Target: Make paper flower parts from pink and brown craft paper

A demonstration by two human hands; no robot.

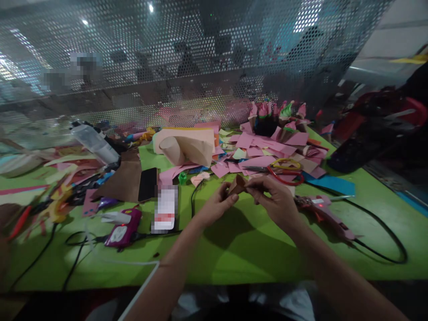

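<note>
A small folded brown piece, of craft foam or stiff paper [236, 184], is held up over the green table. My left hand [223, 199] is closed around its left and lower side, thumb in front. At its right edge my right hand [266, 192] pinches, fingertips against the piece; anything smaller between them is hidden. Just right of my right hand lies a pink glue gun [329, 218] with a black cord. Behind that hand are scissors with red and yellow handles [284, 171]. A pale heart-shaped piece [199, 179] lies beyond my left hand.
Pink foam scraps [257, 149] cover the back of the green table [240, 263]. Ice-cream-like figures [286, 111] stand behind them. A phone [166, 208], a magenta device [123, 228] and cords are at left. A perforated metal screen [187, 58] rises behind.
</note>
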